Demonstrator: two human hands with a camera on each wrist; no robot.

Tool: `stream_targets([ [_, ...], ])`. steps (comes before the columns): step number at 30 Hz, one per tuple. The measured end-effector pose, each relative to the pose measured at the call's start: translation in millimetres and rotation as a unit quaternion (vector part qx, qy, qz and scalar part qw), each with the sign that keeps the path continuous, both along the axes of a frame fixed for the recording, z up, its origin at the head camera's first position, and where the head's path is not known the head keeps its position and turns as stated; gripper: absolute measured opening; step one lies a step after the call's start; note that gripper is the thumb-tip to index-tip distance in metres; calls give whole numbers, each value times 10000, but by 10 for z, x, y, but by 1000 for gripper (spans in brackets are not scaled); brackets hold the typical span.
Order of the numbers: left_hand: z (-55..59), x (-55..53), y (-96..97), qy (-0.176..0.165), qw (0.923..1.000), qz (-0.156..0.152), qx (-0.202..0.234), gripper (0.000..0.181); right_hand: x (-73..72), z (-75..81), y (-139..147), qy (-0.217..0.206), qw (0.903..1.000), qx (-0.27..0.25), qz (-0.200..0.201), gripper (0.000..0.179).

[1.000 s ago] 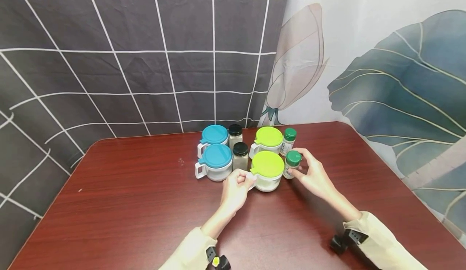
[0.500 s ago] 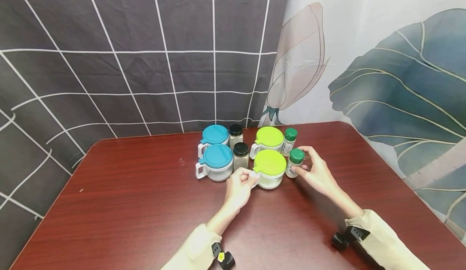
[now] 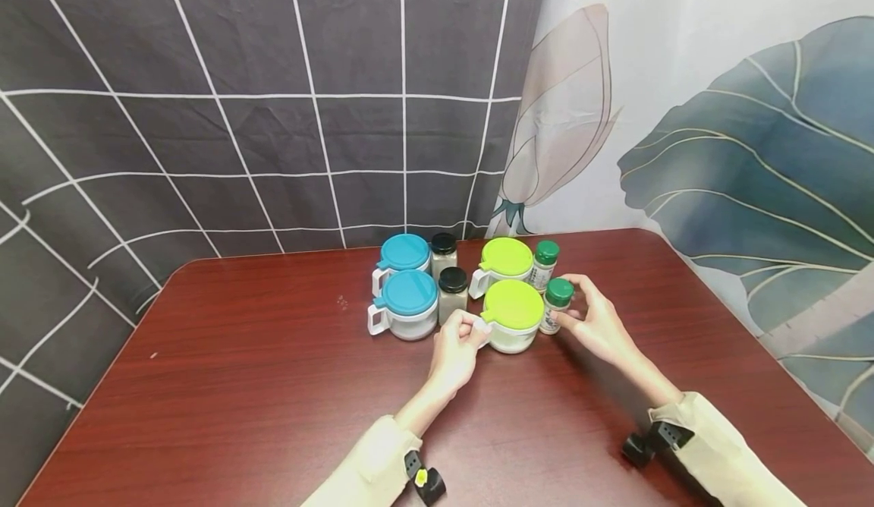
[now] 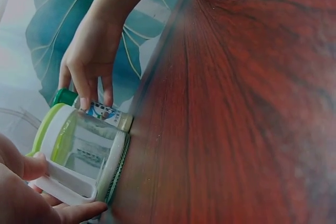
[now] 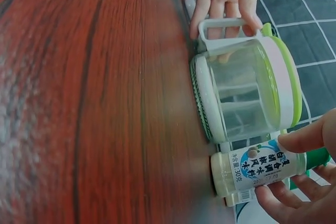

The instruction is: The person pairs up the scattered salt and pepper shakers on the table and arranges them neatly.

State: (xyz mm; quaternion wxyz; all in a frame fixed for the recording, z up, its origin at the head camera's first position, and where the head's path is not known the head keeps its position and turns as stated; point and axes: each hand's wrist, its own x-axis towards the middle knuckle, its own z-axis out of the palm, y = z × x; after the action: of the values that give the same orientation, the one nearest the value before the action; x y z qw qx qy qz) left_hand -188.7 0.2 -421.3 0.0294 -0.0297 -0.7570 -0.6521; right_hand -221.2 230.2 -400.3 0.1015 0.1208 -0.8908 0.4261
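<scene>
My left hand [image 3: 456, 351] pinches the white handle of the front seasoning jar [image 3: 514, 306], a clear jar with a lime-green lid. In the left wrist view the thumb [image 4: 35, 166] lies on the handle's upper part. Close against the jar's right side stands a small seasoning bottle [image 5: 260, 166] with a green cap and a white label. My right hand [image 3: 597, 329] holds that bottle between thumb and fingers. Both jar and bottle stand upright on the table. In the head view the left hand covers part of the jar's handle.
Behind stand another lime-lidded jar [image 3: 507, 256] and a second green-capped bottle [image 3: 545, 260]. To the left are two blue-lidded jars, one in front [image 3: 408, 298] and one behind [image 3: 404, 253], beside two black-capped bottles [image 3: 453, 287]. A gridded curtain [image 3: 273, 135] hangs beyond the reddish-brown table [image 3: 239, 370].
The front lime-lidded jar has moved slightly right with my left hand. The front green-capped bottle and my right hand have also shifted a little right.
</scene>
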Motion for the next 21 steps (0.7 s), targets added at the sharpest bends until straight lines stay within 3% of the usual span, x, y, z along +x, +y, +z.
stream_targets([
  [13, 4, -38, 1, 43, 9995, -262, -159, 18, -13, -46, 26, 7, 9998, 213, -68, 53],
  [21, 65, -5, -120, 396, 9933, -353, -1026, 29, 5, -38, 60, 85, 9996, 263, -45, 56],
])
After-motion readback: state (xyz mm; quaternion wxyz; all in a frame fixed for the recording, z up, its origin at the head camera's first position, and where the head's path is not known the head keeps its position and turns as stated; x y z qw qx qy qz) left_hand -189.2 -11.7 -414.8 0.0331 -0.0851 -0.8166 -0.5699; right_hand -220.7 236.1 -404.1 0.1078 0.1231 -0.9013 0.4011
